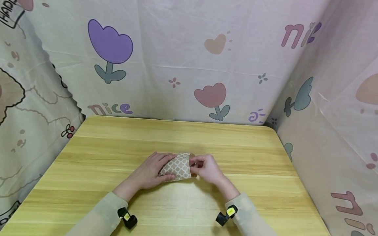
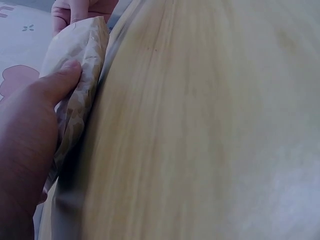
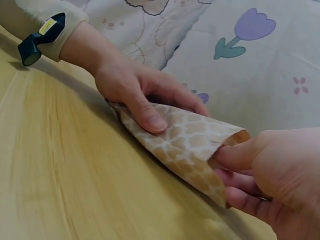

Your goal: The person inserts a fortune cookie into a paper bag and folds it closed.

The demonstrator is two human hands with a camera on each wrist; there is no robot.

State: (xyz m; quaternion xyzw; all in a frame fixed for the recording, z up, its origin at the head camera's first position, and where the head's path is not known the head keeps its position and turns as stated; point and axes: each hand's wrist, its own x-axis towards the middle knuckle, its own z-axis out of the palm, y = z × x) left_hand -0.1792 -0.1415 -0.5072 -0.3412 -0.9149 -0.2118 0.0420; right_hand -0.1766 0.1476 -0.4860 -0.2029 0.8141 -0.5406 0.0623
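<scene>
A small paper bag [image 1: 177, 166], tan with a white lattice pattern, lies on its side low over the table with its mouth to the right. My left hand [image 1: 155, 170] grips its closed end, the thumb on the near side and the fingers across the far side. The left wrist view shows that thumb pressing the bag's creased paper [image 2: 82, 95]. At the mouth is my right hand [image 1: 209, 168], its fingertips reaching inside the opening. In the right wrist view, the paper rim hides the right fingertips [image 3: 235, 155], and whether they hold anything cannot be seen.
The wood-grain table [image 1: 97, 154] extends around both hands. Printed cloth [image 1: 165, 42] hangs behind it and at both sides, close to the table's edges. A small black device [image 1: 127, 218] is on the left wrist, and another black device [image 1: 226, 215] on the right.
</scene>
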